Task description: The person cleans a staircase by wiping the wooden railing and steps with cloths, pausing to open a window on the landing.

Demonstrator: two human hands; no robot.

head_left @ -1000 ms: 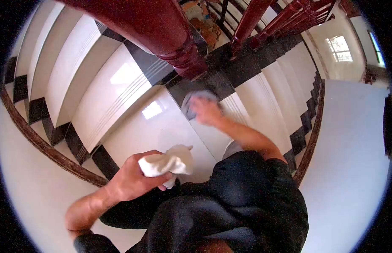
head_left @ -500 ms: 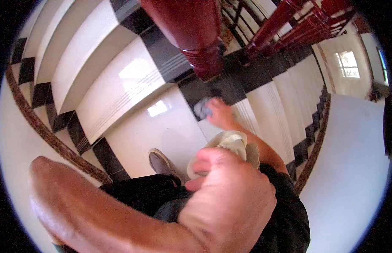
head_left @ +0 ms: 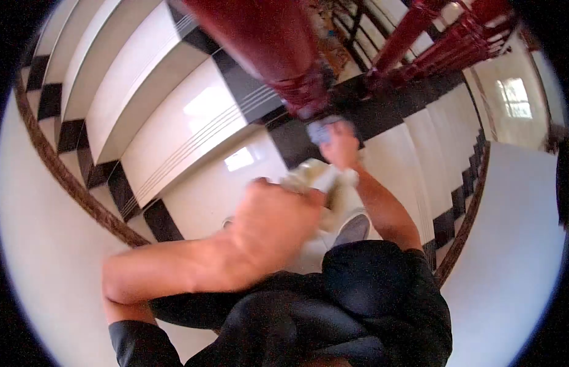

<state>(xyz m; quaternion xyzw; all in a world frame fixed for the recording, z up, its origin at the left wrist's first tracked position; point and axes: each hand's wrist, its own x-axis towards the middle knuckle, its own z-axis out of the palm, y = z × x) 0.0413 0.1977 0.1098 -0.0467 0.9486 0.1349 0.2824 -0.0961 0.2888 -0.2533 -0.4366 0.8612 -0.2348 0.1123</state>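
My right hand [head_left: 342,145] is closed on a grey-blue cloth [head_left: 322,129], pressed to the black floor tile [head_left: 292,139] at the foot of a dark red newel post [head_left: 284,67]. Nearer to me, my left hand [head_left: 272,221] is raised over the landing with its fingers curled round a cream-white bundle [head_left: 324,177]. Motion blurs that bundle, so I cannot tell its kind. Part of it lies in front of my right wrist.
White steps [head_left: 174,116] with black edging climb on the left. Other steps [head_left: 413,159] descend on the right beside a white wall [head_left: 511,232]. Red balusters [head_left: 413,43] stand beyond the post. My shoe [head_left: 353,230] is on the landing.
My right hand has moved the cloth up and right, closer to the post's base. My left hand has shifted left and up with the bundle. My right shoe has come into view.
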